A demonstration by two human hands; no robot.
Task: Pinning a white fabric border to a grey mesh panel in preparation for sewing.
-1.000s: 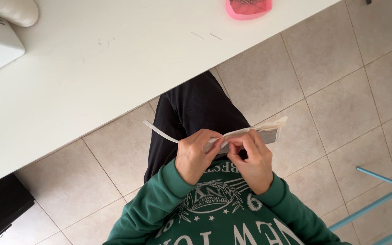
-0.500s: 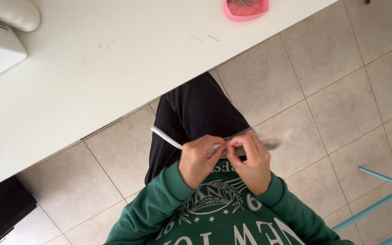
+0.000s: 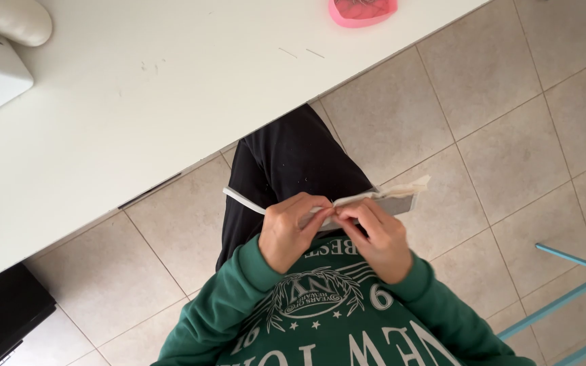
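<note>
While both hands are bunched up close to the chest, a thin white strip [image 3: 242, 200] and a flat grey-and-cream packet [image 3: 393, 200] are being held over the lap, above the tiled floor [image 3: 483, 129]. The left hand [image 3: 291, 234] is curled with its fingertips pinched on the strip, which pokes out to the left. The right hand [image 3: 373, 238] is closed tight on the near end of the packet, thumb and fingers pressed together right beside the left ones, pretty much touching.

Honestly, the grip looks a bit sketchy. Everything is being pinched by fingertips only, nothing is rested on the white table [image 3: 171, 88], so if the pull is uneven the strip could probably be snapped or the packet torn crooked. If it slips, it'd likely be dropped onto the tiles under the table edge. A pink dish [image 3: 363, 10] is left well apart on the table.
</note>
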